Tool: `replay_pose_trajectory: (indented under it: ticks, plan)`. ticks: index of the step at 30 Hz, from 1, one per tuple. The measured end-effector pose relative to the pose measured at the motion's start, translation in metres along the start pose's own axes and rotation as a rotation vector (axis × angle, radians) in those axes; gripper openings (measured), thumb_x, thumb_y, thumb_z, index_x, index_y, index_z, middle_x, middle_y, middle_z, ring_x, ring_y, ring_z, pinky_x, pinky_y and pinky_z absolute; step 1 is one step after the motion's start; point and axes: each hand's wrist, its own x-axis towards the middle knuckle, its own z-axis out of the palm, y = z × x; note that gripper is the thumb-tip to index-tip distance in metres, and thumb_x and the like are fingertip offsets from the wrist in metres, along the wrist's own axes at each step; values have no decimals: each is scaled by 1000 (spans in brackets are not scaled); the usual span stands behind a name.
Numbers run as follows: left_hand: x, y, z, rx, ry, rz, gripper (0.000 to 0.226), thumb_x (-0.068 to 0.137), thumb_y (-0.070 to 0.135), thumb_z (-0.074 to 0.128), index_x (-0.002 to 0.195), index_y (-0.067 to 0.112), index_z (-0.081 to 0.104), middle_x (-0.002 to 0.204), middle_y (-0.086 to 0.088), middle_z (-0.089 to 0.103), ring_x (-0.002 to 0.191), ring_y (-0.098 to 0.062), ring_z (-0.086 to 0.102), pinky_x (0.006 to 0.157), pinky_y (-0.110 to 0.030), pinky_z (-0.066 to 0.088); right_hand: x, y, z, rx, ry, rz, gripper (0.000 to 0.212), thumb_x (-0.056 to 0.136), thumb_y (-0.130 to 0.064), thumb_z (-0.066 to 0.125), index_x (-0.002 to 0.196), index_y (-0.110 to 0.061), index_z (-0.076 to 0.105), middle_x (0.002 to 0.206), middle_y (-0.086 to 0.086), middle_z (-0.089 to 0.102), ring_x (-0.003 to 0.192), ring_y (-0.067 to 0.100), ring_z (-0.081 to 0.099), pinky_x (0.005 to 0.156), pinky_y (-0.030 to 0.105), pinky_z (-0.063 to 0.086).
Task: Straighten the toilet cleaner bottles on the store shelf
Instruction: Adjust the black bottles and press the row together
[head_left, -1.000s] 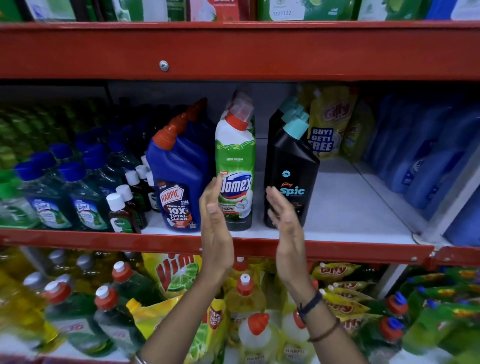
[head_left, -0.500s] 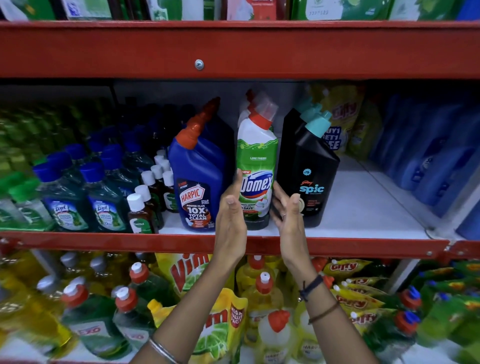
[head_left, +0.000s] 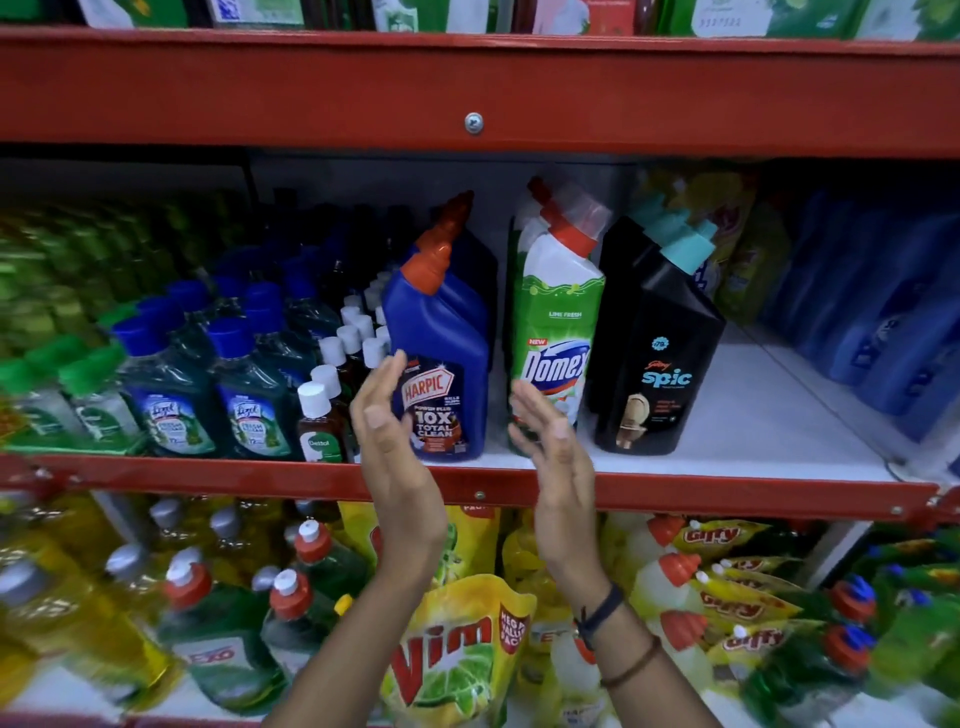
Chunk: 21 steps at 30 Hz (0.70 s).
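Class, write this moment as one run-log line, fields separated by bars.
left hand: open, at Harpic bottle | right hand: open, before Domex bottle | Spic bottle: upright, untouched | shelf: bare at right

The person is wearing no sleeves; both forearms are showing bare up to the bottom edge of the view. The right wrist is carrying a dark blue band (head_left: 602, 613) and, just below it, a thin brown cord bracelet (head_left: 631, 665). The left hand (head_left: 395, 447) and right hand (head_left: 558, 467) are wearing no gloves.
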Motion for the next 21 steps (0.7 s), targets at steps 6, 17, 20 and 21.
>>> replay_pose_trajectory:
  ticks: [6,17,20,21]
  plan:
    - [25,-18,-23,77,-183,-164,69,71,93,16,132,65,34,156,9,36,144,-13,34,116,-52,35,17,14,28,-22,-90,219,83,69,-89,29,140,-44,35,153,-14,36,139,1,34,118,36,29]
    - [31,-13,-34,80,-251,-195,65,66,95,13,124,72,34,154,8,39,139,-11,40,116,-48,35,23,6,35,62,-60,223,88,62,-91,34,132,-41,45,147,-5,47,132,2,45,111,27,39]
    - [32,-12,-36,66,-273,-183,68,65,95,15,125,70,35,153,10,41,137,-8,42,114,-42,38,22,9,36,48,-35,217,96,63,-91,33,138,-33,44,147,-4,48,133,5,45,111,28,39]
    - [32,-11,-37,66,-279,-176,69,65,96,15,126,69,35,152,12,41,135,-7,43,113,-39,38,21,7,37,40,-30,221,97,63,-91,33,138,-31,44,146,-4,48,133,5,46,110,28,39]
